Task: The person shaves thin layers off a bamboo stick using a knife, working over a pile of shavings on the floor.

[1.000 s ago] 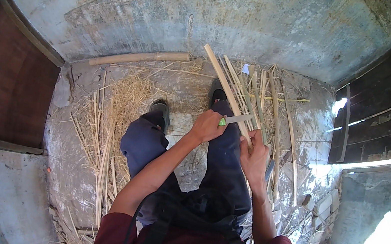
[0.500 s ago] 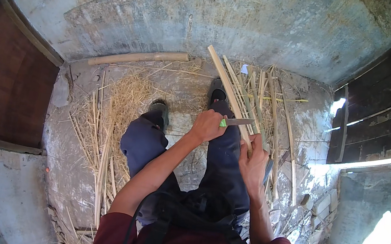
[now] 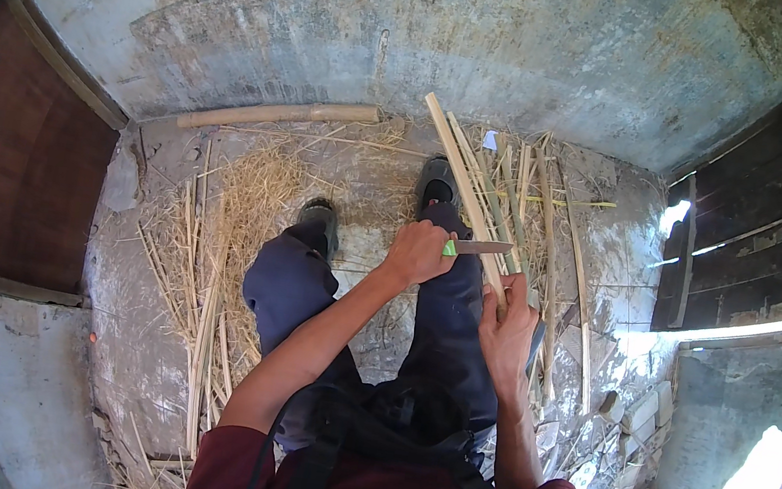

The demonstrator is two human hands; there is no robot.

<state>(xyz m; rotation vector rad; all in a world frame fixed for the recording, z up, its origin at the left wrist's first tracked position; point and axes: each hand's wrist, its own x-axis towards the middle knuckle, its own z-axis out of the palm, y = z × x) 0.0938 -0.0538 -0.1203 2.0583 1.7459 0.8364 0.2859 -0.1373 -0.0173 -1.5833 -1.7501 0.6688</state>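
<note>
My left hand is closed around the green handle of a knife, its blade pointing right across a long pale bamboo strip. The near end of that strip is gripped by my right hand, fingers wrapped about it. From there the strip slants away, up and to the left, over my right leg. Whether the blade's edge touches the strip, I cannot tell. Other bamboo strips lie on the floor just beyond and to the right of my right hand.
Shavings and thin strips litter the floor at left. A bamboo pole lies along the far wall. At the right, broken pieces are heaped near a dark plank door. My shoes stand between the piles.
The held bamboo strip's far end has shifted slightly to the right. The knife has moved a little right too. Both hands keep their hold.
</note>
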